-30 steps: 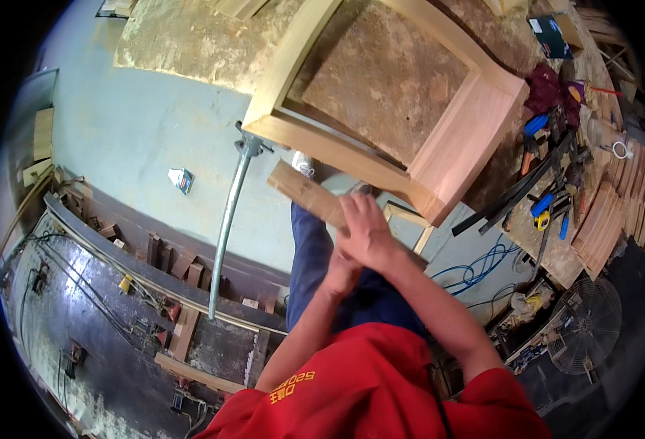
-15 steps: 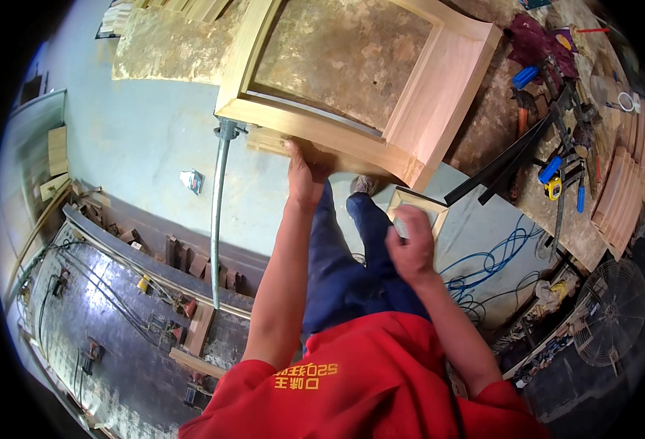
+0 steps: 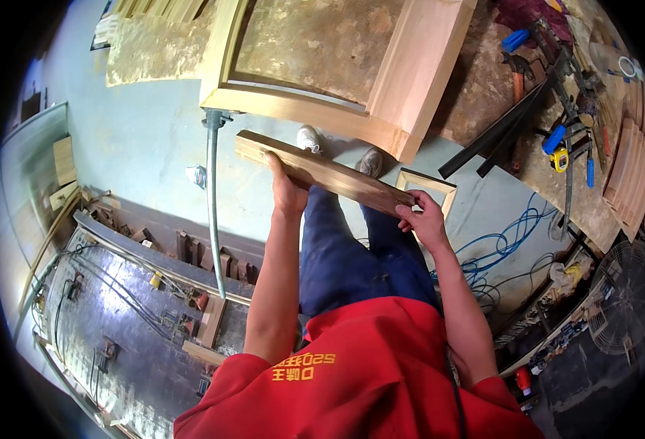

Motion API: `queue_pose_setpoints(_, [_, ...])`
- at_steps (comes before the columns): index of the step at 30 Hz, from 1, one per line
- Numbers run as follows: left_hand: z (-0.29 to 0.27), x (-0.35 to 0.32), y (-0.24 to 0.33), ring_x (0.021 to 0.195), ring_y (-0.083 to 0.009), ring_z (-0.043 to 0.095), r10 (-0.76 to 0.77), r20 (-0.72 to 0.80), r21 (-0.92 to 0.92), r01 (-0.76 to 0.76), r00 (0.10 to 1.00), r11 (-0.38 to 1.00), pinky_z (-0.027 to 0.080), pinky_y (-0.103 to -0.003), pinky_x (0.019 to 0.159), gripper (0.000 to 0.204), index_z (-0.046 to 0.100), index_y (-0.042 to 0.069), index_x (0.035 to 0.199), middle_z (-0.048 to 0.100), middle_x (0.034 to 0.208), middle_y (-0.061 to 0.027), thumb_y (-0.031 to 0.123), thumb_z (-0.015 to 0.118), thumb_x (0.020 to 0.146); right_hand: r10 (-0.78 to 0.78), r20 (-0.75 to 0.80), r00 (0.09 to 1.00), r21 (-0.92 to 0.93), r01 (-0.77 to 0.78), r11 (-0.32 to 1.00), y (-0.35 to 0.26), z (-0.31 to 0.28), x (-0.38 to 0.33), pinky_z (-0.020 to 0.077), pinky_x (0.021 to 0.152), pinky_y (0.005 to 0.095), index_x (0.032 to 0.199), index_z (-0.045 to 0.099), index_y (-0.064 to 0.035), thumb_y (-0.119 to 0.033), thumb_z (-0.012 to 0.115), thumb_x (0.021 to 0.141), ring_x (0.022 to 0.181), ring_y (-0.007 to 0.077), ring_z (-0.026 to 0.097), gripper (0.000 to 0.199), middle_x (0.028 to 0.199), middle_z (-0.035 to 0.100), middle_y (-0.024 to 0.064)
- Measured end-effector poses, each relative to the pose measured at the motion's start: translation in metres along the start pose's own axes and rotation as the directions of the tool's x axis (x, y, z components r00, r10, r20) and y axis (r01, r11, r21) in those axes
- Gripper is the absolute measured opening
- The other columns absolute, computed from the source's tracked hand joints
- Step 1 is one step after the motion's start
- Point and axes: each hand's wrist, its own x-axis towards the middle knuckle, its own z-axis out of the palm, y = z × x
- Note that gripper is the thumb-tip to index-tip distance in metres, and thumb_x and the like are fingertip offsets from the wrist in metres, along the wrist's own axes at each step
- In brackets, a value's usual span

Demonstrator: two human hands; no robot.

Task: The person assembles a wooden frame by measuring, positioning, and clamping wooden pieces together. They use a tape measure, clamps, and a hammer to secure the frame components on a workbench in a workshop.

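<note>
A short wooden board (image 3: 330, 174) is held up in front of my legs, sloping down from left to right. Toward its left end my left hand (image 3: 288, 192) grips it, thumb on the upper face and fingers hidden beneath. At the right end my right hand (image 3: 423, 219) pinches the board between thumb and fingers. Just beyond it, a large pale wooden frame (image 3: 293, 104) lies on the worn workbench (image 3: 315, 44), its near rail overhanging the bench edge. The board is apart from this frame.
A metal bar clamp (image 3: 213, 190) hangs from the frame's left corner. Black bars (image 3: 494, 132), a hammer (image 3: 518, 77) and a yellow tape measure (image 3: 559, 159) lie on the right of the bench. Blue hose (image 3: 509, 238) coils on the floor near a fan (image 3: 624, 293). A small frame (image 3: 432, 184) stands below.
The board has come out from under the large frame's near rail, toward me. My right hand, free before, now holds its right end. The view has shifted slightly.
</note>
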Motion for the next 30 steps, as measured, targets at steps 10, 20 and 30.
queue_pose_setpoints(10, [0.032, -0.005, -0.015, 0.099, -0.0328, 0.059, 0.100, -0.065, -0.375, -0.117, 0.993, 0.920, 0.049, -0.053, 0.100, 0.085, 0.051, -0.004, 0.118, 0.060, 0.100, -0.0169, 0.076, 0.048, 0.093, -0.676, 0.035, 0.736, -0.456, 0.614, 0.645, -0.002, 0.011, -0.017, 0.0579, 0.088, 0.0357, 0.122, 0.056, -0.0085, 0.013, 0.072, 0.077, 0.113, 0.0269, 0.064, 0.053, 0.129, 0.057, 0.0146])
queue_pose_setpoints(20, [0.052, 0.034, -0.027, 0.122, -0.0308, 0.053, 0.090, 0.063, -0.346, -0.063, 0.994, 0.936, 0.041, -0.049, 0.110, 0.093, 0.040, 0.010, 0.150, 0.055, 0.135, -0.0151, 0.083, 0.037, 0.092, 0.026, -0.041, 0.999, 0.645, 0.006, 0.764, 0.011, 0.004, 0.028, 0.0597, 0.085, 0.0406, 0.128, 0.050, 0.0006, -0.020, 0.064, 0.101, 0.090, 0.0286, 0.070, 0.037, 0.108, 0.066, 0.0152])
queue_pose_setpoints(30, [0.097, 0.056, -0.003, 0.126, -0.0262, 0.054, 0.128, 0.046, -0.020, -0.127, 0.991, 0.992, 0.047, -0.044, 0.099, 0.096, 0.044, 0.004, 0.145, 0.055, 0.139, -0.0107, 0.080, 0.053, 0.088, -0.132, -0.053, 0.990, 0.702, 0.131, 0.700, 0.013, -0.022, 0.066, 0.0520, 0.109, 0.0411, 0.131, 0.055, -0.0041, -0.010, 0.068, 0.098, 0.123, 0.0250, 0.060, 0.036, 0.132, 0.060, 0.0104])
